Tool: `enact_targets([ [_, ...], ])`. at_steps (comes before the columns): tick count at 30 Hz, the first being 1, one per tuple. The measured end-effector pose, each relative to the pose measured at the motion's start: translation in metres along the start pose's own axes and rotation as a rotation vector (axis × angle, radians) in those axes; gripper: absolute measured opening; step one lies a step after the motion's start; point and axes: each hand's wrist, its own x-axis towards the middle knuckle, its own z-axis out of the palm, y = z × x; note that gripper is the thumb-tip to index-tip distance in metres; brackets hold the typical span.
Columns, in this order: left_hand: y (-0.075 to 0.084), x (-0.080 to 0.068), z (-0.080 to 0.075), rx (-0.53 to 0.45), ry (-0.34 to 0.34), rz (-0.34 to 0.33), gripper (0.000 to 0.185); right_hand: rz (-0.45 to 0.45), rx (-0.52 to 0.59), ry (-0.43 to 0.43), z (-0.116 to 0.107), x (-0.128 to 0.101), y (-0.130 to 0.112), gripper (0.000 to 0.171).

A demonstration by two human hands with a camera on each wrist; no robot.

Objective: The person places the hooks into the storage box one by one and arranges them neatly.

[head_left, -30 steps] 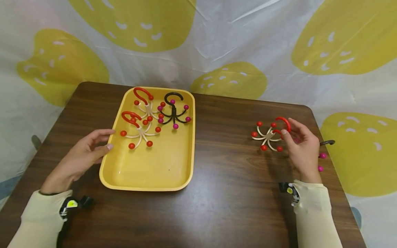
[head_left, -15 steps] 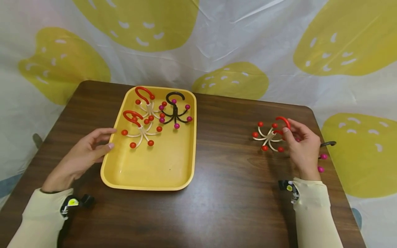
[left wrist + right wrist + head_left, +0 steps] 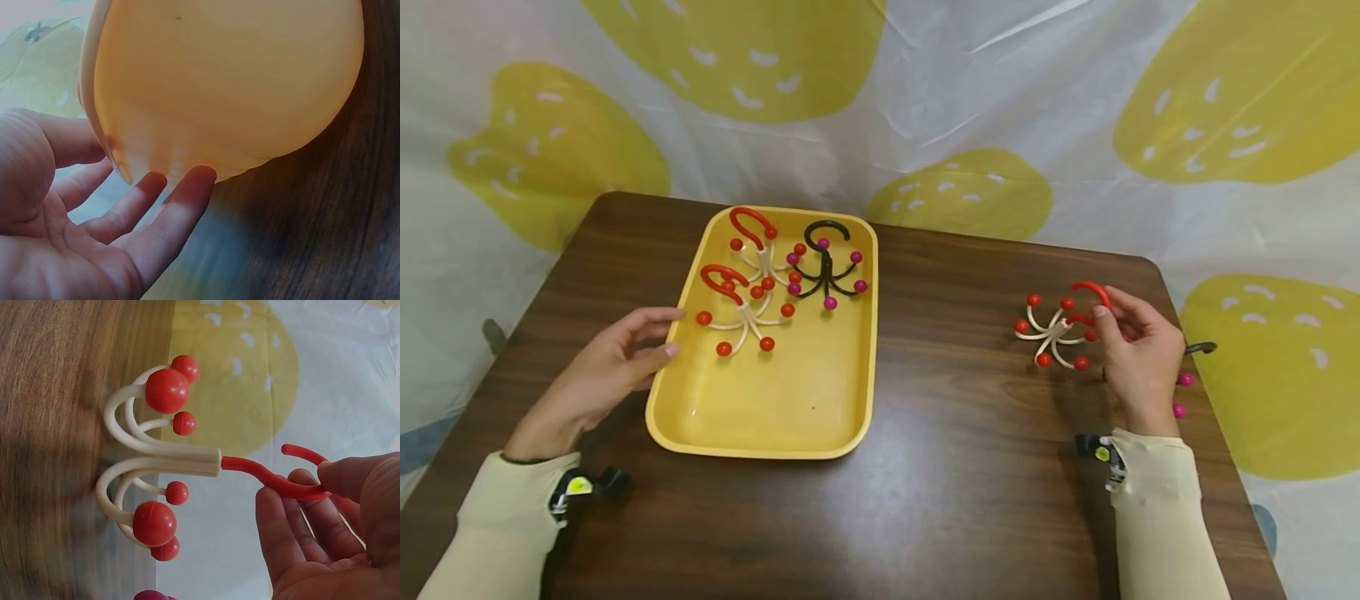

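Observation:
My right hand (image 3: 1138, 350) pinches the red hook of a cream hanger with red ball tips (image 3: 1054, 332) at the table's right side; in the right wrist view the hanger (image 3: 164, 464) hangs from thumb and fingers (image 3: 294, 519). My left hand (image 3: 606, 367) rests open against the left rim of the yellow tray (image 3: 760, 417), its fingertips (image 3: 187, 187) touching the tray's outer wall (image 3: 225, 87). Inside the tray lie two cream-and-red hangers (image 3: 741, 312) (image 3: 755, 246) and a black hanger with magenta balls (image 3: 823, 271).
Another black hanger with magenta balls (image 3: 1183, 379) lies partly hidden behind my right hand near the table's right edge. The brown wooden table (image 3: 955, 467) is backed by a white cloth with yellow shapes (image 3: 955, 108).
The view has shifted slightly. My right hand keeps its pinch on the red hook, and the hanger has barely moved. The left hand stays at the tray's rim.

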Motion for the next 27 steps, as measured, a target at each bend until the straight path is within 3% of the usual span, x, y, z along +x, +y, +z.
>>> enact_targets([
  [19,0.003,0.002,0.000,-0.019,-0.005,0.018,0.055,-0.042,0.069,0.021,-0.003,-0.004,-0.015,0.027],
  [27,0.000,-0.001,0.002,-0.030,0.034,0.039,0.053,-0.081,0.095,0.003,-0.002,-0.007,-0.028,0.026],
])
